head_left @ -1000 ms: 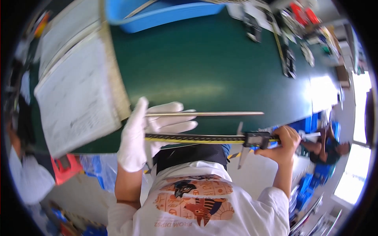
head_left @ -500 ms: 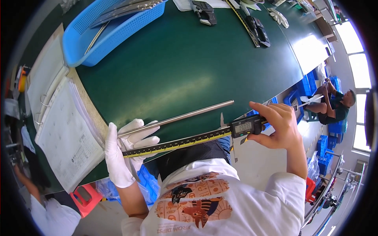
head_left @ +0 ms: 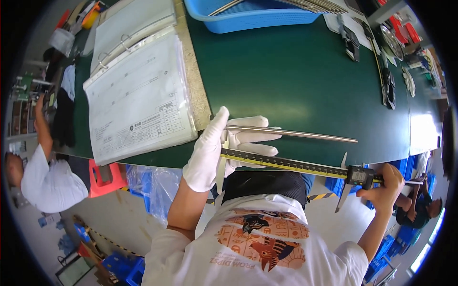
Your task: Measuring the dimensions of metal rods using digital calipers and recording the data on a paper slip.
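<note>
My left hand (head_left: 220, 148), in a white glove, grips one end of a long thin metal rod (head_left: 305, 135) together with the fixed jaw end of a long digital caliper (head_left: 296, 166). The rod runs to the right over the near edge of the green table (head_left: 286, 81). My bare right hand (head_left: 384, 187) holds the caliper's sliding head with its small display (head_left: 359, 175), past the rod's right end. The caliper's yellow-marked beam lies just below the rod and roughly parallel to it.
An open ring binder (head_left: 138, 95) with sheeted pages lies on the table's left. A blue plastic basket (head_left: 248, 16) holding more rods stands at the far edge. Other calipers and tools (head_left: 386, 81) lie at the right. A person in white (head_left: 45, 176) sits at left, beside a red stool (head_left: 107, 174).
The rod and caliper have swung from a tilt to nearly level. My right hand with the sliding head has moved outward to the right along the beam, past the rod's end.
</note>
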